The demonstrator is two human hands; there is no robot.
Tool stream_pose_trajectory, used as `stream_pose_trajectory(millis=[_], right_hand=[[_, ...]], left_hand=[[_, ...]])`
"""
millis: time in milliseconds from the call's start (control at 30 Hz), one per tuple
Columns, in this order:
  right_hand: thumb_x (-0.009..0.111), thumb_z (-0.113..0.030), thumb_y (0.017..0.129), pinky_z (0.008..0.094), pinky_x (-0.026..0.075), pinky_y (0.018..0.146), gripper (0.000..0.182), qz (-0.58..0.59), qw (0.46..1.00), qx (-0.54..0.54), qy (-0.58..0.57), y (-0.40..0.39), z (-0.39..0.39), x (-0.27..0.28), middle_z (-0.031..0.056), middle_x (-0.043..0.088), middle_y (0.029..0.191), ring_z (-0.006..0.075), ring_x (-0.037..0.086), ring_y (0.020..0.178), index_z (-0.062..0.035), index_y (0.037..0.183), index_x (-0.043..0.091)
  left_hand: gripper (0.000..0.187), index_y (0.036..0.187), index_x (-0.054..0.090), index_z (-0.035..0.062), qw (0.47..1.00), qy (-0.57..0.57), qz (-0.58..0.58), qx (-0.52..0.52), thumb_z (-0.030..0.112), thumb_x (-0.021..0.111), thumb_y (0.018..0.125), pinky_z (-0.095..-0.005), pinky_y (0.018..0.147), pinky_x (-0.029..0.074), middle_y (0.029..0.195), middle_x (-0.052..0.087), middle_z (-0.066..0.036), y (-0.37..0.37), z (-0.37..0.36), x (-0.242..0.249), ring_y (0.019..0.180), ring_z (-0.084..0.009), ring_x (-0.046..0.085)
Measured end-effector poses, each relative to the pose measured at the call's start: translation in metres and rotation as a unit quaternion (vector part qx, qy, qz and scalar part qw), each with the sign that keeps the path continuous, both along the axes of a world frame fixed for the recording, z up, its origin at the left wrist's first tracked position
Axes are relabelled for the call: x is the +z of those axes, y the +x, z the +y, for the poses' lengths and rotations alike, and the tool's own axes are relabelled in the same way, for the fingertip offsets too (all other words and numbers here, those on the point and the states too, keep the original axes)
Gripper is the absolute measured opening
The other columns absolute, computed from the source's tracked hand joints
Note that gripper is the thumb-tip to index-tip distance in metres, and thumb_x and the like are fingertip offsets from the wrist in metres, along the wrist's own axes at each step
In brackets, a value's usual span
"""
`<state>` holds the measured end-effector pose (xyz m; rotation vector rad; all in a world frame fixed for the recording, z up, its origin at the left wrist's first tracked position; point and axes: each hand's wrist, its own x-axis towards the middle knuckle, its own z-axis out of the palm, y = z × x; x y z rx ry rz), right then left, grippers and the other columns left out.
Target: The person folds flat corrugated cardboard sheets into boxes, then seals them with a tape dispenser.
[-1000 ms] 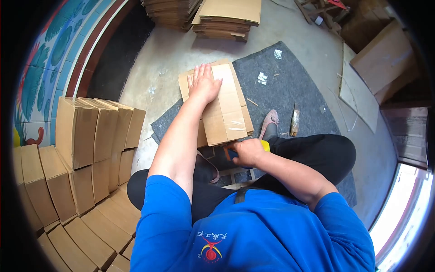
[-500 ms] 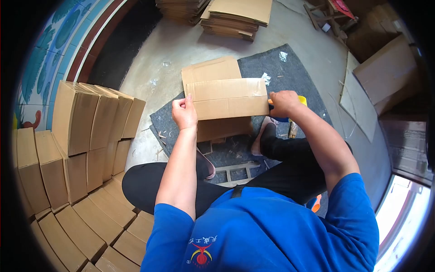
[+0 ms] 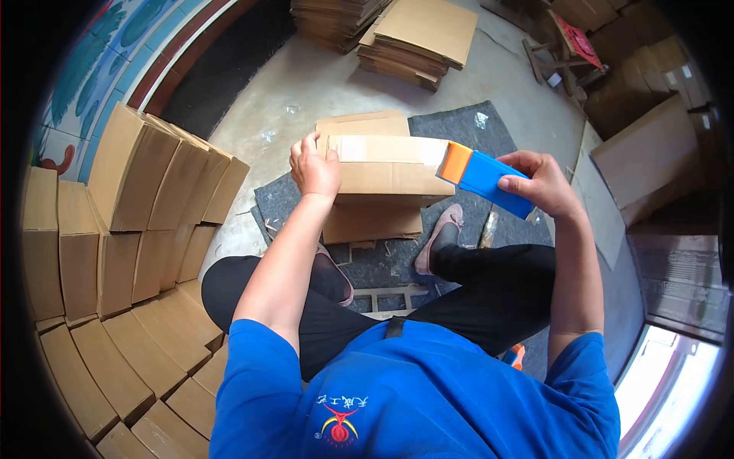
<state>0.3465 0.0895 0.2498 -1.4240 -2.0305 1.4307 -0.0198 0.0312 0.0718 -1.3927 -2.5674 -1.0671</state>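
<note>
A long cardboard box point(image 3: 394, 180) lies crosswise in front of me, above another piece of cardboard point(image 3: 371, 224). My left hand point(image 3: 315, 170) grips its left end, thumb on top and some fingers hidden behind. My right hand point(image 3: 543, 183) is closed around a blue tape dispenser point(image 3: 493, 183) with an orange head, which meets the box's right end. A shiny strip of clear tape point(image 3: 390, 149) runs along the top of the box.
Closed cardboard boxes point(image 3: 145, 176) are stacked at my left. Flattened cardboard point(image 3: 420, 34) is piled at the back. A dark mat point(image 3: 451, 118) lies under my feet, with a wooden frame point(image 3: 390, 300) on it. Leaning cardboard point(image 3: 646, 157) stands at right.
The tape dispenser has come up from beside the box to its top right end. Shiny tape now covers the top. My left hand has shifted its grip at the left end.
</note>
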Motion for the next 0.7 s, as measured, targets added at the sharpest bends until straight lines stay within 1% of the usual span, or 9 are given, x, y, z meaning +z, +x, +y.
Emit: stream_pose_trajectory(millis=[67,167,267,433,500,533,600,667,700], right_hand=[[0.086,-0.039,0.073,0.0305,0.053,0.083,0.059,0.067,0.997,0.005,-0.022,-0.006,-0.008,-0.006,0.0078,0.072,0.096,0.0138,0.066,0.088,0.0027,0.112,0.070],[0.086,-0.038,0.073,0.0299,0.053,0.083,0.059,0.087,0.995,0.032,-0.031,-0.021,-0.018,-0.008,0.0075,0.072,0.095,0.0133,0.066,0.088,0.0025,0.112,0.070],[0.087,-0.037,0.071,0.0285,0.053,0.081,0.058,0.081,0.995,0.049,-0.042,-0.032,-0.022,-0.011,0.0064,0.072,0.095,0.0125,0.065,0.087,0.0021,0.111,0.071],[0.087,-0.035,0.072,0.0276,0.053,0.080,0.055,0.064,0.994,0.068,-0.055,-0.030,-0.020,-0.020,0.0046,0.071,0.093,0.0117,0.065,0.085,0.0008,0.109,0.070],[0.087,-0.035,0.072,0.0274,0.053,0.080,0.055,0.097,0.991,0.064,-0.071,-0.030,-0.020,-0.024,0.0041,0.070,0.093,0.0114,0.065,0.085,0.0006,0.109,0.069],[0.087,-0.035,0.072,0.0272,0.054,0.080,0.055,0.130,0.986,0.061,-0.086,-0.030,-0.020,-0.025,0.0036,0.070,0.092,0.0112,0.065,0.085,0.0004,0.109,0.069],[0.087,-0.035,0.072,0.0272,0.054,0.079,0.055,0.121,0.987,0.058,-0.092,-0.029,-0.020,-0.026,0.0038,0.070,0.092,0.0113,0.065,0.085,0.0004,0.110,0.068],[0.086,-0.036,0.073,0.0272,0.054,0.079,0.055,0.115,0.986,0.061,-0.100,-0.035,-0.022,-0.026,0.0041,0.070,0.092,0.0114,0.065,0.085,0.0004,0.110,0.068],[0.086,-0.036,0.073,0.0273,0.054,0.078,0.055,0.068,0.990,0.059,-0.106,-0.040,-0.023,-0.022,0.0047,0.070,0.091,0.0117,0.065,0.084,0.0006,0.110,0.068]], left_hand=[[0.046,0.125,0.058,0.0048,0.915,-0.006,-0.374,-0.153,0.040,0.066,0.095,-0.0355,0.092,0.047,0.111,0.062,-0.010,0.017,-0.002,0.008,0.108,-0.0228,0.058],[0.065,0.121,0.058,0.0005,0.676,-0.083,-0.692,-0.240,0.060,0.040,0.102,-0.0306,0.086,0.047,0.103,0.059,-0.005,0.064,-0.028,0.085,0.095,-0.0145,0.055],[0.057,0.118,0.058,0.0041,0.569,-0.111,-0.768,-0.273,0.056,0.039,0.104,-0.0324,0.093,0.046,0.110,0.060,-0.007,0.076,-0.036,0.094,0.101,-0.0155,0.056],[0.060,0.115,0.061,0.0032,0.573,-0.103,-0.767,-0.270,0.056,0.036,0.105,-0.0318,0.088,0.047,0.103,0.062,-0.007,0.072,-0.047,0.094,0.094,-0.0154,0.057],[0.052,0.114,0.061,0.0047,0.477,-0.101,-0.832,-0.266,0.050,0.038,0.106,-0.0322,0.091,0.047,0.108,0.064,-0.006,0.069,-0.046,0.087,0.099,-0.0164,0.060],[0.052,0.114,0.061,0.0047,0.475,-0.101,-0.832,-0.266,0.050,0.038,0.106,-0.0322,0.091,0.047,0.108,0.064,-0.006,0.069,-0.046,0.085,0.099,-0.0164,0.060],[0.041,0.114,0.063,0.0044,0.401,-0.088,-0.875,-0.256,0.041,0.046,0.106,-0.0324,0.091,0.048,0.108,0.066,-0.006,0.070,-0.049,0.082,0.100,-0.0160,0.061],[0.027,0.114,0.063,0.0040,0.464,-0.083,-0.839,-0.273,0.027,0.053,0.104,-0.0321,0.094,0.049,0.110,0.066,-0.006,0.073,-0.052,0.070,0.103,-0.0154,0.062],[0.019,0.115,0.063,0.0041,0.450,-0.087,-0.849,-0.262,0.015,0.056,0.101,-0.0314,0.091,0.051,0.108,0.067,-0.007,0.075,-0.053,0.066,0.099,-0.0150,0.063]])
